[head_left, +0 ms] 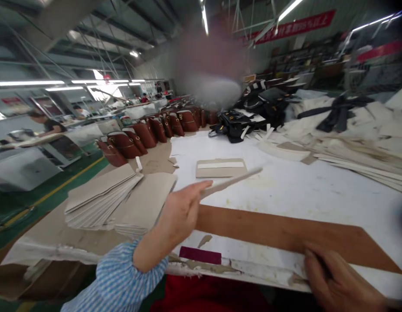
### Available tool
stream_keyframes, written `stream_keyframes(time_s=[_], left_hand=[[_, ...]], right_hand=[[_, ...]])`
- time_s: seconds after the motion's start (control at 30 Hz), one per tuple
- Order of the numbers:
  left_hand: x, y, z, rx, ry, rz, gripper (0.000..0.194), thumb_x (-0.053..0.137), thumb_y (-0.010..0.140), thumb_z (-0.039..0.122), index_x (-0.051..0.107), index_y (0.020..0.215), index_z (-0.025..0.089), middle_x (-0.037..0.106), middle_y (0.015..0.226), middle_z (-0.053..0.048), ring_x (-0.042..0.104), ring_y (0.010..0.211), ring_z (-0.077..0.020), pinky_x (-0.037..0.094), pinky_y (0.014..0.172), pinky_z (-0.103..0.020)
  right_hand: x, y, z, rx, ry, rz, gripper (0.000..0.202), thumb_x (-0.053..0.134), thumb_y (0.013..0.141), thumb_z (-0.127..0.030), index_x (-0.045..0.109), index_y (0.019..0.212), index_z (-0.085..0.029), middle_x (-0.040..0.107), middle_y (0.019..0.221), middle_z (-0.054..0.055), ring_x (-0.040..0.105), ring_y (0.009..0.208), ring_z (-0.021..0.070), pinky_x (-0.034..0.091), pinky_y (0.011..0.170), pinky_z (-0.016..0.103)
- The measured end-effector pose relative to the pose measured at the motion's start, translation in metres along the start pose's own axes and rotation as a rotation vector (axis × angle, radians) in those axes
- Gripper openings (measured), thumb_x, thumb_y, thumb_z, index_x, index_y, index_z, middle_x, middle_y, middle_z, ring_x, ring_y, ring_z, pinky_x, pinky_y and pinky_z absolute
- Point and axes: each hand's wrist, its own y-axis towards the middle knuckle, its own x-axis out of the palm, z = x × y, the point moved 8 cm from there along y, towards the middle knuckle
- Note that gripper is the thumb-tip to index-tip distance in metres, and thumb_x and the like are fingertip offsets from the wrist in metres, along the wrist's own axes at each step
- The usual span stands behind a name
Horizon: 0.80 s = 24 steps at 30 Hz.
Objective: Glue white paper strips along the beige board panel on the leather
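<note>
- Nearest of all, the right hand (337, 281) rests at the front edge of the counter (305, 190), fingers curled down; whether it grips anything cannot be told.
- White and very wide, that counter carries everything else, and its front edge is ragged and chipped.
- Across the counter's right side sprawls a heap of pale flat sheets (360, 138), with dark straps (337, 113) lying on top of it.
- Left of the counter's middle sit two fanned stacks of grey card panels (122, 199), just beside each other.
- Behind those stacks a row of brown handbags (148, 134) runs away along the counter's left side.
- At the counter's far middle lies a pile of black bags (240, 119).
- Near the front edge a long brown board (285, 234) lies flat, just beyond the right hand.
- On the counter's middle lies a grey folded card (220, 168) with a white strip along it.
- Above the brown board's left end, the left hand (179, 212), in a blue striped sleeve (119, 281), is pinched shut on a thin grey card strip (231, 182), which is held clear of the counter and points toward the far right.
- Below the left hand, at the counter's front edge, lies a small dark red piece (200, 255).
</note>
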Motion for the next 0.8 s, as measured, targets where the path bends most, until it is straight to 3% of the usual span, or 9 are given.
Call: stream_keyframes(time_s=[0.03,0.1,0.17,0.27,0.33,0.5,0.63,0.8], left_hand=[[0.023,-0.010,0.013,0.177,0.122,-0.075,0.044,0.046,0.106,0.011,0.072,0.141,0.018,0.079,0.140,-0.010,0.075,0.127,-0.0236,0.058,0.115,-0.041],[0.072,-0.040,0.025,0.396,0.281,-0.224,0.047,0.042,0.106,0.006,0.069,0.143,0.016,0.076,0.144,-0.012,0.071,0.137,-0.0253,0.056,0.120,-0.045],[0.121,-0.070,0.019,0.432,0.376,-0.436,0.038,0.051,0.109,0.012,0.068,0.142,0.018,0.076,0.146,-0.009,0.065,0.144,-0.0290,0.052,0.125,-0.052],[0.155,-0.097,0.007,0.349,0.399,-0.587,0.042,0.052,0.114,0.022,0.059,0.155,0.019,0.064,0.163,-0.007,0.053,0.156,-0.0276,0.040,0.134,-0.054],[0.159,-0.102,0.004,0.321,0.372,-0.619,0.044,0.049,0.115,0.024,0.056,0.158,0.019,0.061,0.166,-0.007,0.048,0.160,-0.0254,0.034,0.137,-0.052],[0.149,-0.098,0.003,0.368,0.286,-0.650,0.038,0.049,0.116,0.023,0.063,0.151,0.020,0.066,0.161,-0.004,0.050,0.158,-0.0202,0.029,0.139,-0.044],[0.144,-0.096,-0.004,0.359,0.261,-0.633,0.037,0.049,0.117,0.021,0.062,0.150,0.027,0.068,0.159,0.001,0.052,0.157,-0.0201,0.027,0.139,-0.050],[0.151,-0.100,-0.010,0.354,0.264,-0.683,0.044,0.049,0.113,0.014,0.058,0.155,0.026,0.062,0.166,-0.001,0.046,0.162,-0.0245,0.021,0.140,-0.056]], right_hand=[[-0.003,0.004,-0.007,-0.043,-0.042,0.025,0.027,0.055,0.112,-0.037,0.075,0.118,-0.020,0.082,0.101,0.005,0.078,0.079,0.0248,0.051,0.067,0.036],[-0.007,0.010,-0.015,-0.087,-0.059,0.049,0.022,0.058,0.111,-0.033,0.075,0.117,-0.020,0.082,0.099,0.003,0.078,0.078,0.0221,0.050,0.065,0.034],[-0.010,0.013,-0.016,-0.082,-0.026,0.044,0.019,0.059,0.111,-0.030,0.075,0.118,-0.022,0.082,0.099,0.000,0.078,0.079,0.0203,0.051,0.069,0.032],[-0.013,0.012,-0.010,-0.023,0.038,0.012,0.021,0.057,0.112,-0.031,0.076,0.117,-0.024,0.081,0.099,0.000,0.077,0.078,0.0195,0.055,0.074,0.030],[-0.014,0.011,-0.002,0.045,0.089,-0.015,0.023,0.057,0.111,-0.035,0.077,0.116,-0.024,0.081,0.100,0.000,0.078,0.078,0.0201,0.058,0.077,0.030],[-0.015,0.009,0.023,0.288,0.207,-0.065,0.031,0.065,0.104,-0.053,0.082,0.108,-0.027,0.083,0.102,-0.001,0.080,0.085,0.0234,0.062,0.077,0.028],[-0.018,0.002,0.045,0.548,0.268,-0.109,0.039,0.068,0.099,-0.063,0.084,0.109,-0.029,0.084,0.107,-0.001,0.079,0.092,0.0251,0.062,0.077,0.028],[-0.031,0.000,0.072,0.788,0.269,-0.137,0.055,0.072,0.087,-0.075,0.085,0.113,-0.028,0.082,0.098,0.002,0.076,0.089,0.0290,0.060,0.075,0.034]])
